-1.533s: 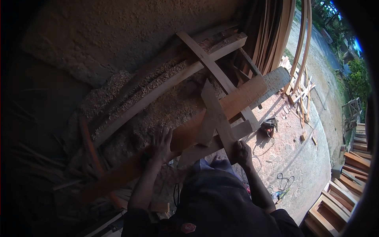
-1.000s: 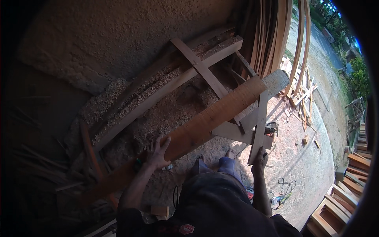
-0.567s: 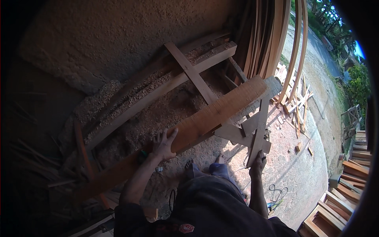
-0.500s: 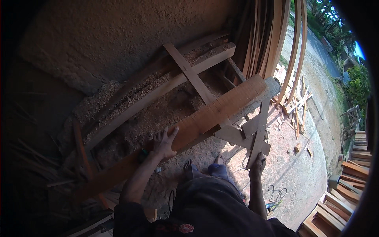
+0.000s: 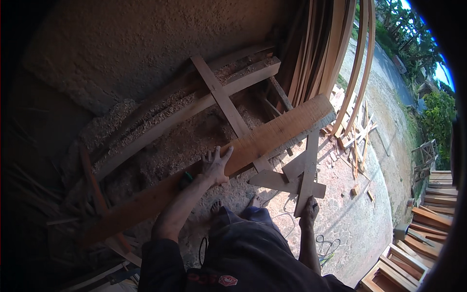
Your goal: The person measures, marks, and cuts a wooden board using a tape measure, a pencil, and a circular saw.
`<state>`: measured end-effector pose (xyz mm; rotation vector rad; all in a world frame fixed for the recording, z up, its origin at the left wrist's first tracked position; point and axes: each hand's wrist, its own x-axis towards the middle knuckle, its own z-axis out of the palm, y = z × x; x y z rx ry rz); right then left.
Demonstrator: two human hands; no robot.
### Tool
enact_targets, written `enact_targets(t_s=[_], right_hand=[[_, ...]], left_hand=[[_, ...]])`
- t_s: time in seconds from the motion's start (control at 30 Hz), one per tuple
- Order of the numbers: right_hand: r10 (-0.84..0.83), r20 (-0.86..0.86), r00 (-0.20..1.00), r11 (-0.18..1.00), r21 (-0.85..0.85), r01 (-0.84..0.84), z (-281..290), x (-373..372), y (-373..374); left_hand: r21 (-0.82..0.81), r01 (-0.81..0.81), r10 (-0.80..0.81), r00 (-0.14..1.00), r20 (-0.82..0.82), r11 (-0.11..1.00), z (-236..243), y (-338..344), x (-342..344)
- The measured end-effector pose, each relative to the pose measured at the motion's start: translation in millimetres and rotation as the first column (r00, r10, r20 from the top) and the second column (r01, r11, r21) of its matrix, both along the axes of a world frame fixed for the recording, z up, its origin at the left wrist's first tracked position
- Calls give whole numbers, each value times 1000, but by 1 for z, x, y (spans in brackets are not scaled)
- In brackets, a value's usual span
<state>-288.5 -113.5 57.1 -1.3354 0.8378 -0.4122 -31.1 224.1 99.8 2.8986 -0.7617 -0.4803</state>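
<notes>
"Starting left, what do you have?"

"A slim reddish strip point(image 5: 91, 170) crossing under the dim end of the long plank point(image 5: 277, 131); curly shavings point(image 5: 127, 121) heaped beyond it. Your left hand point(image 5: 214, 169) lies on the plank's middle, fingers spread and gripping nothing, apparently to steady it. The plank is straight, orange-brown, finely lined across its face."

"And past that?"

"Pale, flat crossed pieces point(image 5: 306, 177), angle-cut, on the plank's near side. Your right hand point(image 5: 310, 211) is closed around their lower end, likely for control; whether they're fastened can't be told. Splintery offcuts point(image 5: 359, 134) lie scattered right of the plank"
</notes>
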Motion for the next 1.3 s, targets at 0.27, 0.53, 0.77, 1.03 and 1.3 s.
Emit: enact_targets(t_s=[0.27, 0.53, 0.77, 1.03, 1.3], right_hand=[[150, -102, 983, 973, -161, -165, -2, 17, -38], [471, -161, 867, 712, -511, -482, -12, 86, -44], [631, -157, 759, 631, -465, -621, -56, 116, 14], [656, -178, 734, 680, -282, -677, -53, 114, 55], [659, 36, 751, 650, -530, -545, -56, 129, 65]], left_hand=[[-19, 2, -3, 1000, -10, 1000, -3, -60, 16], [-475, -100, 46, 991, -125, 874, -37, -37, 36], [-462, -141, 199, 977, 80, 876, -25, -51, 10], [-18, -286, 268, 871, 411, 958, 2, -3, -50], [-292, -384, 440, 884, 157, 876, -32, 94, -72]])
